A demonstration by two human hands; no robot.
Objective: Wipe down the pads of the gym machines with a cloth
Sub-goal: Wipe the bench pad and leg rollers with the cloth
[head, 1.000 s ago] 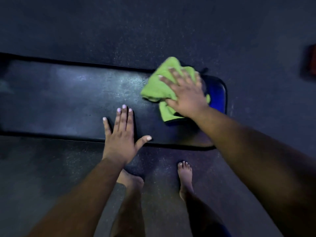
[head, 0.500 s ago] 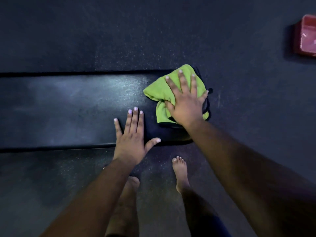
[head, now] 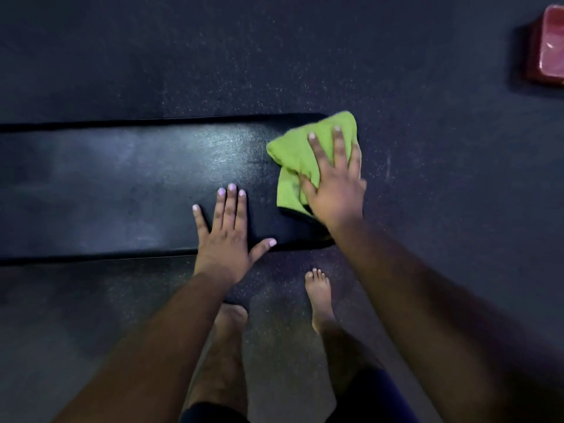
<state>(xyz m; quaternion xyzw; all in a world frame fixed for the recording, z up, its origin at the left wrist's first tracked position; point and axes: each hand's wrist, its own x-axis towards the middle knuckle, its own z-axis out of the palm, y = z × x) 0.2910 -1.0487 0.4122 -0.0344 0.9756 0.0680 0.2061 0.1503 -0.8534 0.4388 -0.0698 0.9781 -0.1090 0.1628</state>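
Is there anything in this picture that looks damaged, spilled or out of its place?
Nothing stands out. The right hand presses the crumpled green cloth flat on the end of the long black bench pad, and the left hand rests flat beside it. No tear or spill shows.

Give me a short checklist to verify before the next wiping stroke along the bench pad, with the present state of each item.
1. Right hand flat on the green cloth, fingers straight: ok.
2. Cloth lying on the bench pad: ok, at its right end, partly over the edge.
3. Left hand pressing flat on the pad to steady it: ok.
4. Wiping path to the left free: not ok, the left hand lies beside the cloth.
5. Cloth damp enough: cannot tell.
6. Bare feet clear of the pad: ok.
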